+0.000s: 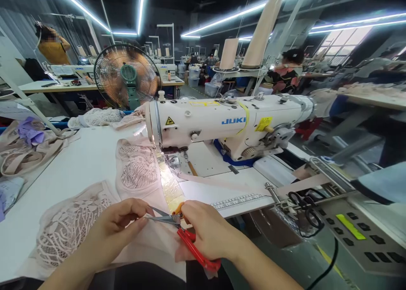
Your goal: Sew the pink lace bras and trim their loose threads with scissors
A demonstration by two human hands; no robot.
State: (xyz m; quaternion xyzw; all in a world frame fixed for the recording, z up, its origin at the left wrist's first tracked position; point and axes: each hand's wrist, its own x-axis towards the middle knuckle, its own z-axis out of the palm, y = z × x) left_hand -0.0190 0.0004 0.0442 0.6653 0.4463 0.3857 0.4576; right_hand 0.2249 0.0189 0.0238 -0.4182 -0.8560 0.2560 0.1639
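Observation:
My right hand [206, 228] grips a pair of scissors [196, 249] with red and orange handles. Their blades point left and stand a little apart at the fingertips of my left hand [123, 224]. Those fingers are pinched together near the blade tips; whatever lies between them is too small to make out. Beneath both hands spreads a pale pink lace bra piece [139, 171], its lace cups on the white table [104, 163]. Yellowish tape [169, 184] runs along the table from the needle area of the white sewing machine [203, 120] towards my right hand.
A printed ruler [237, 201] lines the table's front edge. On the right stand a control panel [352, 233] and black-handled scissors [306, 205]. Straps and fabric [31, 150] lie at far left. Behind are a fan [128, 74], thread cones [229, 55] and other people.

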